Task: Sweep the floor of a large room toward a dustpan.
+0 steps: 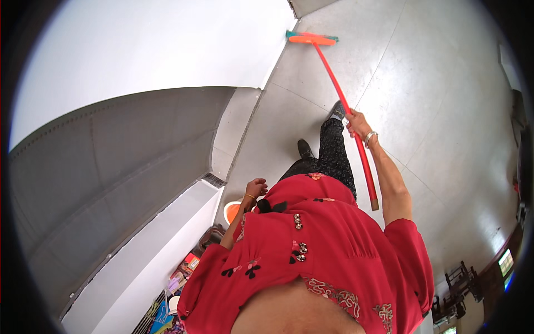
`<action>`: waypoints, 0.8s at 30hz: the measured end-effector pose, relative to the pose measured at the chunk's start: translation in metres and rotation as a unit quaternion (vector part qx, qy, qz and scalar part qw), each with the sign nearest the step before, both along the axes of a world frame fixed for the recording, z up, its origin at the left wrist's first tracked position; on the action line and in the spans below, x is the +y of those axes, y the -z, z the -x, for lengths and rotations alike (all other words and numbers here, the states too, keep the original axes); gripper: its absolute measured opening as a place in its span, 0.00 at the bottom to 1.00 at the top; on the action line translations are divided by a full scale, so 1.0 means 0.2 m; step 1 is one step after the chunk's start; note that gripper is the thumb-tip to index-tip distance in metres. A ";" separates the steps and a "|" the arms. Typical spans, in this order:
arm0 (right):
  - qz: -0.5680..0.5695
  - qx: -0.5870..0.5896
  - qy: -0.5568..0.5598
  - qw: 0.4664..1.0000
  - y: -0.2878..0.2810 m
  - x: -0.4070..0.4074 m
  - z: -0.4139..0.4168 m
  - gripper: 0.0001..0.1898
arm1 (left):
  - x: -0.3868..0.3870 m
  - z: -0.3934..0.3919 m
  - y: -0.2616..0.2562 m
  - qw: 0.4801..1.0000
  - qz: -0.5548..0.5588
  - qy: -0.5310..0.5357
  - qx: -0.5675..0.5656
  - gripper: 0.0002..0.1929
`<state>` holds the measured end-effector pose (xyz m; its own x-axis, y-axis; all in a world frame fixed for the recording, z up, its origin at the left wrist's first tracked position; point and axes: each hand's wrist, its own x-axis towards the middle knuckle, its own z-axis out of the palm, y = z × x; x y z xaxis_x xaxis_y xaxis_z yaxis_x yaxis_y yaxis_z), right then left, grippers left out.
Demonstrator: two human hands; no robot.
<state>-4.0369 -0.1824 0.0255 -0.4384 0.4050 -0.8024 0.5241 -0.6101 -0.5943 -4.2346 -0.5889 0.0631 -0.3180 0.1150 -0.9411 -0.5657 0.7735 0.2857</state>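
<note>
My right hand point(357, 123) is closed around the red handle of a broom point(333, 79), part way along it. The handle slants from its tan end, beside my right forearm, up to an orange head with green and pinkish bristles. That head lies at the foot of the white wall, on the grey tiled floor point(438, 83). My left hand point(256, 188) hangs beside my left hip with its fingers slightly bent, holding nothing visible. Just below it stands a white-rimmed container point(232, 212) with orange inside, partly hidden by my left forearm.
A white wall point(167, 46) and a grey panel point(112, 167) fill the left. Below are a white ledge point(167, 246), shoes point(212, 236) and a rack with colourful articles point(160, 315). Dark wooden furniture point(459, 288) stands at the lower right. My shoe point(338, 110) is near the broom handle.
</note>
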 end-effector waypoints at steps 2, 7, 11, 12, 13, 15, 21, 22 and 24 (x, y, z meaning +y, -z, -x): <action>0.002 -0.001 -0.025 1.000 -0.04 -0.13 -0.04 0.19 | -0.06 0.00 0.02 0.991 0.007 0.128 0.046 0.17; 0.018 -0.048 -0.125 0.991 -0.28 -0.29 -0.24 0.23 | -0.02 0.05 0.09 0.991 -0.025 0.124 0.040 0.17; 0.040 -0.078 -0.107 0.990 -0.41 -0.38 -0.35 0.29 | 0.01 0.10 0.11 0.997 -0.069 -0.009 0.015 0.18; 0.039 -0.079 -0.087 0.992 -0.42 -0.38 -0.35 0.28 | 0.00 0.10 0.11 0.995 -0.091 -0.019 0.027 0.18; 0.049 -0.083 -0.072 0.993 -0.42 -0.36 -0.33 0.28 | -0.01 0.11 0.10 0.996 -0.080 -0.021 0.036 0.19; 0.022 -0.067 -0.042 0.997 -0.39 -0.32 -0.26 0.26 | -0.06 0.10 0.09 0.994 -0.095 -0.049 0.035 0.19; 0.034 -0.017 -0.051 0.998 -0.27 -0.30 -0.03 0.22 | -0.28 0.01 0.08 0.996 -0.046 -0.078 0.023 0.19; 0.054 -0.016 -0.064 0.996 -0.26 -0.34 -0.03 0.21 | -0.31 0.00 0.10 0.997 -0.011 -0.079 0.013 0.19; 0.043 -0.024 -0.076 0.996 -0.25 -0.40 -0.06 0.20 | -0.34 -0.02 0.14 0.998 -0.023 -0.053 0.017 0.19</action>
<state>-4.0259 -0.2632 0.0750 -0.4499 0.2655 -0.8527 0.6402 -0.5698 -0.5152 -4.2312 -0.6565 0.0355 -0.3633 0.1208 -0.9238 -0.6334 0.6951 0.3400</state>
